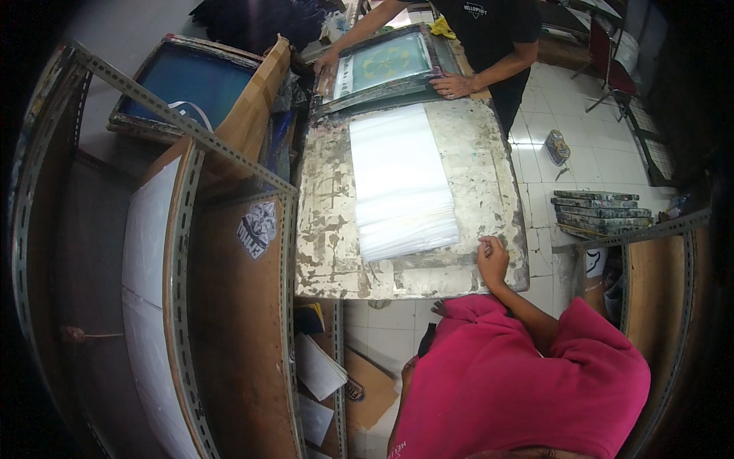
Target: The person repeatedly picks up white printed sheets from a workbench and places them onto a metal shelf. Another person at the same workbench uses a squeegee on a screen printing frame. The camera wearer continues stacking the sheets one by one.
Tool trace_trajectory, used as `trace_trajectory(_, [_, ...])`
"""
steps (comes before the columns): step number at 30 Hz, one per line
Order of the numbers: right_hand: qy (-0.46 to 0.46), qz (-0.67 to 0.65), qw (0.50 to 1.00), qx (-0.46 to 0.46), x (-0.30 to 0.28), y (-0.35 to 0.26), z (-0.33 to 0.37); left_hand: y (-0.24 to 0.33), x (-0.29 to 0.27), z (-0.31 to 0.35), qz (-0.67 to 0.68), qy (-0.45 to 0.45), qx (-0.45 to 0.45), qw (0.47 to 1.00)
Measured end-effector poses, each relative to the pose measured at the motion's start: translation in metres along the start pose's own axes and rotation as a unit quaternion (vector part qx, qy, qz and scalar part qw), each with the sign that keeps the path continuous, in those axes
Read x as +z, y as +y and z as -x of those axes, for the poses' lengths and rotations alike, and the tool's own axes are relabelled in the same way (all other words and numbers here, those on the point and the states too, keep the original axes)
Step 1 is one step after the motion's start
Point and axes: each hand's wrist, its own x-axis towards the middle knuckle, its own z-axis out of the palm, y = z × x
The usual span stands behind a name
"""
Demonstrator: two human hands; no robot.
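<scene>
My right hand point(493, 262) rests at the near right edge of a worn, paint-stained table point(325, 229), its fingers loosely bent and apart, nothing visible in them. Just left of it lies a long stack of thin white sheets point(401, 176), with fanned layers at its near end; whether cloth or paper I cannot tell. Low beside my pink shirt, by the table's near edge, only dark fingertips of what seems my left hand point(439, 308) show; the rest is hidden. At the far end a co-worker's two hands hold a screen-printing frame point(386, 61) with a pale green mesh.
A metal-framed shelf point(237, 306) stands close on the left, a blue-meshed screen frame point(191, 84) beyond it. Stacked frames point(604, 210) and a small tin point(556, 147) sit on the tiled floor at right. Another shelf point(654, 291) is at near right.
</scene>
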Motion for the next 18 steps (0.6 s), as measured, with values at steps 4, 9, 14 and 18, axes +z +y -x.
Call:
trace_trajectory(4, [-0.003,-0.001,1.0,0.009,-0.001,-0.002,0.0,-0.002,0.0,-0.002,0.001,0.004,-0.015,1.0])
trace_trajectory(9, [-0.001,0.003,1.0,0.0,-0.001,-0.002,0.0,-0.008,-0.001,-0.003,0.001,0.006,-0.033,0.999])
trace_trajectory(14, [-0.007,0.006,1.0,0.003,-0.001,0.0,0.0,-0.012,-0.006,-0.005,0.055,-0.063,-0.008,0.996])
trace_trajectory(18, [-0.003,0.005,1.0,-0.003,0.001,0.001,0.0,-0.01,0.003,-0.004,0.024,0.016,-0.037,0.999])
